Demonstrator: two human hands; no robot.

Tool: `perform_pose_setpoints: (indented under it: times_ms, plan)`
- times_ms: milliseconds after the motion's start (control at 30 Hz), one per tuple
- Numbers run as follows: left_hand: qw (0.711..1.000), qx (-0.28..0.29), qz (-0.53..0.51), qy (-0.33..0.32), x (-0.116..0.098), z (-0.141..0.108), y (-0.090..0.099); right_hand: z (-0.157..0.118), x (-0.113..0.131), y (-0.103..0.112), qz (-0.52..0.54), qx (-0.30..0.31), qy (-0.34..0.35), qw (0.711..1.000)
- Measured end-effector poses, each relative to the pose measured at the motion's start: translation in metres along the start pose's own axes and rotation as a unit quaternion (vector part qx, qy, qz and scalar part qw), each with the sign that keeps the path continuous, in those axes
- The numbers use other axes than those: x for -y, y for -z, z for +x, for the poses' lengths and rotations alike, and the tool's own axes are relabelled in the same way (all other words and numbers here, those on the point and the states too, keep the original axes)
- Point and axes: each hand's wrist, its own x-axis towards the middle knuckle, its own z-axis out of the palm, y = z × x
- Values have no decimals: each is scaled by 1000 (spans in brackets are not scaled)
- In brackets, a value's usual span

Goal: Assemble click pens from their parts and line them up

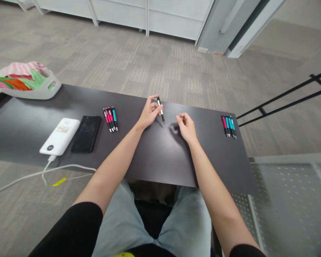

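Note:
My left hand (150, 113) grips a black and silver ballpoint pen (161, 110) between thumb and fingers, its tip slanting down toward the table. To the right of the tip, my right hand (186, 127) hovers over the dark table (160, 157) with its fingers curled in, and nothing shows in them. Several pink and teal pens (110, 119) lie side by side to the left of my left hand. A second row of pink and teal pens (228, 126) lies near the table's right end.
On the left are a white power bank (61, 135) with a plugged-in cable (66, 166) and a black phone (86, 134). A white basket (46, 91) of colourful cloth stands at the far left. A black metal frame (283, 96) rises beyond the right edge.

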Motion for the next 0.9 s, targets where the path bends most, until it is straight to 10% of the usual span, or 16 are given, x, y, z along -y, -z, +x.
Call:
perform_pose_setpoints:
  times_ms: [400,900]
  plan:
    - [994,69,38,-78,12,-9,-10,25,-13,-10,56,146,52,986]
    - [972,76,143,-172,-10,-25,-13,46,-15,-7,195,33,30,980]
